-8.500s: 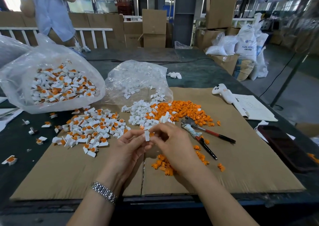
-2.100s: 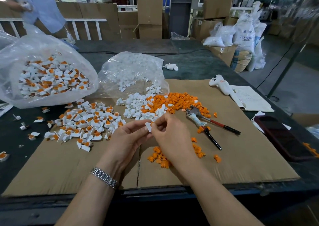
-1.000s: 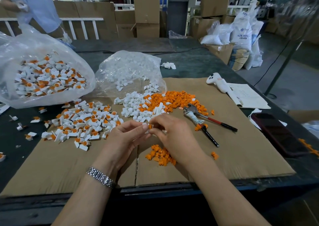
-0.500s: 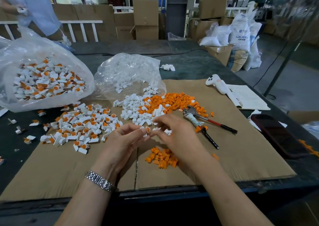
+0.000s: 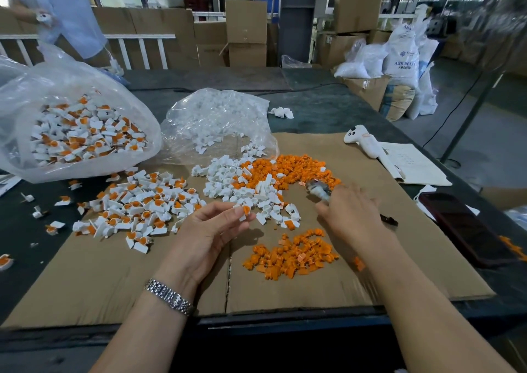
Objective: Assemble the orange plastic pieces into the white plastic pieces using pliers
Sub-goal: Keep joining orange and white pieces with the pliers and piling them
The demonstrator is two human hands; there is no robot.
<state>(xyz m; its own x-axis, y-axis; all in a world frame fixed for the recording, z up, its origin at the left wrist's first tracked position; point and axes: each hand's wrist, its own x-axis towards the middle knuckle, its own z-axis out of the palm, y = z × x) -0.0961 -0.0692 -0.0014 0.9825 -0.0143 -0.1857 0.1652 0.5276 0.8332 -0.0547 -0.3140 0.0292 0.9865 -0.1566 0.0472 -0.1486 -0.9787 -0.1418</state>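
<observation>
Left hand point(image 5: 208, 230): pinches a white piece point(image 5: 242, 211) with orange inside, ready for squeezing.
Right hand point(image 5: 349, 211): fingers lie over the pliers point(image 5: 318, 188); grip unclear.

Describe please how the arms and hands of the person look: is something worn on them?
Both forearms are bare, no sleeves in view, and both hands are without gloves. The left hand has a silver metal link watch band round its wrist. The right hand and its wrist carry nothing. No rings show in this view.
</observation>
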